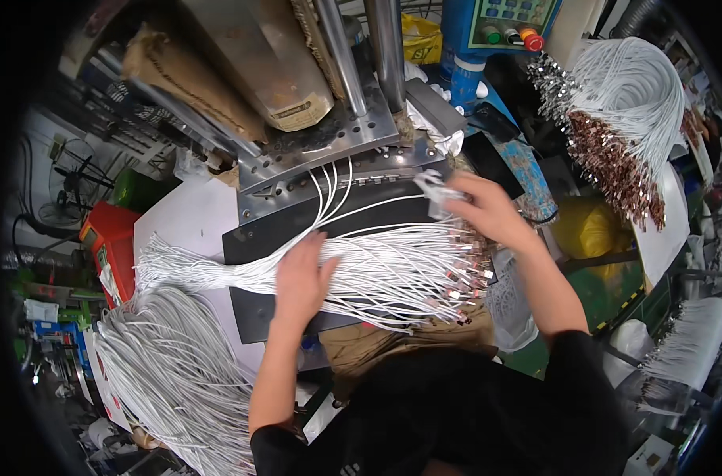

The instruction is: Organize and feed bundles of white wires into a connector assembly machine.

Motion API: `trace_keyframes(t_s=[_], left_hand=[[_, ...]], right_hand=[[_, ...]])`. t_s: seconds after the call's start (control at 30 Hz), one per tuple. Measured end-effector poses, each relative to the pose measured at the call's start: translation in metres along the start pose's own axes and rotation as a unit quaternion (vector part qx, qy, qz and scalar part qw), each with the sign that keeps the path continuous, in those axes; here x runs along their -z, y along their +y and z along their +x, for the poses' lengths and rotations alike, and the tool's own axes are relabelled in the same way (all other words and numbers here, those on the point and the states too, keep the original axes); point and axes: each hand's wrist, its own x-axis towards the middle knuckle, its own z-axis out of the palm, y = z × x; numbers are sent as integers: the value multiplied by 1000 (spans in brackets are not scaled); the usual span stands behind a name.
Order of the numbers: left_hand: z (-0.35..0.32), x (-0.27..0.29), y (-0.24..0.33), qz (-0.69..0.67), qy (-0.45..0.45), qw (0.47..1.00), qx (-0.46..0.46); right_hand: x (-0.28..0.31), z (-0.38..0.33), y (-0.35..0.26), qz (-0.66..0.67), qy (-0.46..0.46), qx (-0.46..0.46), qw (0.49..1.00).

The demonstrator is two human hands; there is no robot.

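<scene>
Head view: white cables (389,266) ran nine to three o'clock beneath the flat, loosely open left hand (299,278); the right hand (484,210), two o'clock, curled, its hold blurred. Strands looked limp, best gripped at the gathered neck (246,275).

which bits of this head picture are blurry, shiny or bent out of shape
Head view: the right hand and pale thing by its fingertips look motion-smeared; head view: bright glints line the metal post; head view: fisheye bending grows toward the dark rim.
</scene>
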Motion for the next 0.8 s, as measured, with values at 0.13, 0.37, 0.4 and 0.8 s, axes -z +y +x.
trace_keyframes(t_s=[0.13, 0.37, 0.4, 0.8], left_hand=[[-7, 4, -34, -25, -46, 985, 162], [59, -10, -37, -5, 43, 999, -10], [60, -7, -35, -2, 44, 999, -10], [51, 3, -2, -97, 8, 992, -86]], right_hand=[[44, -150, 50, 265, 152, -202, 931], [-22, -329, 165, 126, 94, -465, 871], [-30, -323, 167, 71, 184, -464, 863], [-68, 47, -6, -152, -15, 140, 978]])
